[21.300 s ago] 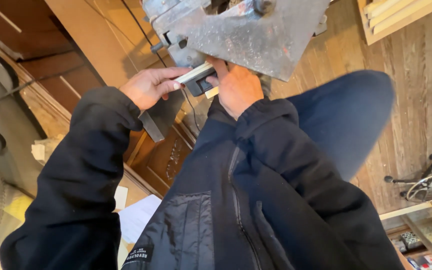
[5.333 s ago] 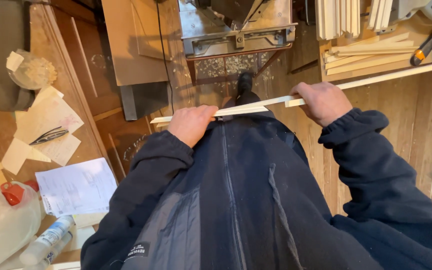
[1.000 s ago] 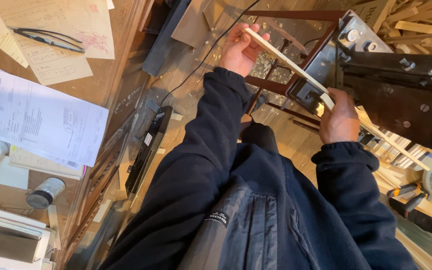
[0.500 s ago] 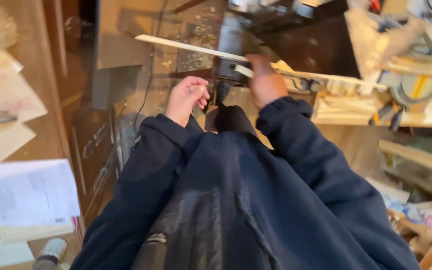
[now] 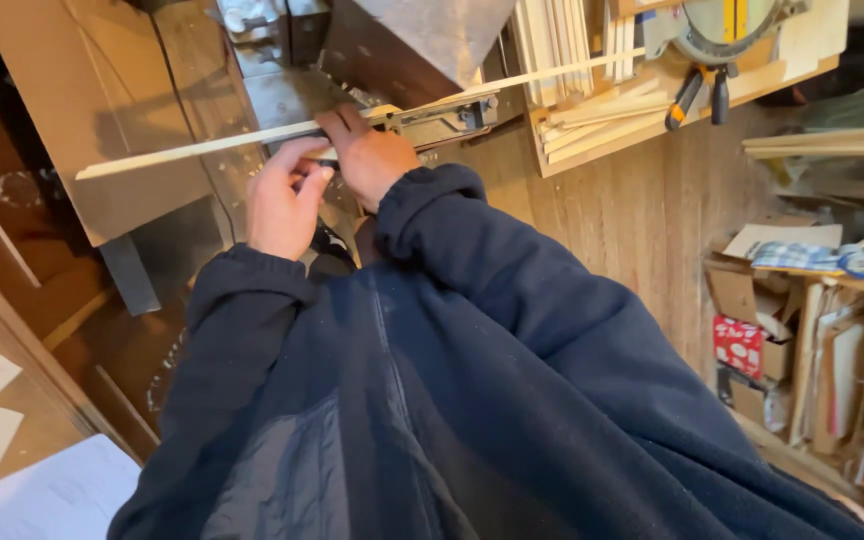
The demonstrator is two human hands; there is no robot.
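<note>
A long thin pale wooden strip [image 5: 192, 148] runs from the left up to the right across a metal machine table [image 5: 282, 95]. My left hand [image 5: 282, 195] pinches the strip from below near its middle. My right hand [image 5: 367, 155] lies right beside it, fingers pressing the strip against the metal fence [image 5: 442, 115]. Both arms wear dark navy sleeves.
A wooden shelf [image 5: 652, 110] at the upper right holds stacked wood slats and a tool with dark handles [image 5: 697, 95]. Cardboard boxes and boards [image 5: 802, 340] crowd the floor at right. Papers [image 5: 32, 490] lie at the lower left. A wooden board [image 5: 82, 100] leans at left.
The view has swung and steadied. My hands have come close together near the strip's middle, and the strip now rests along the machine's fence.
</note>
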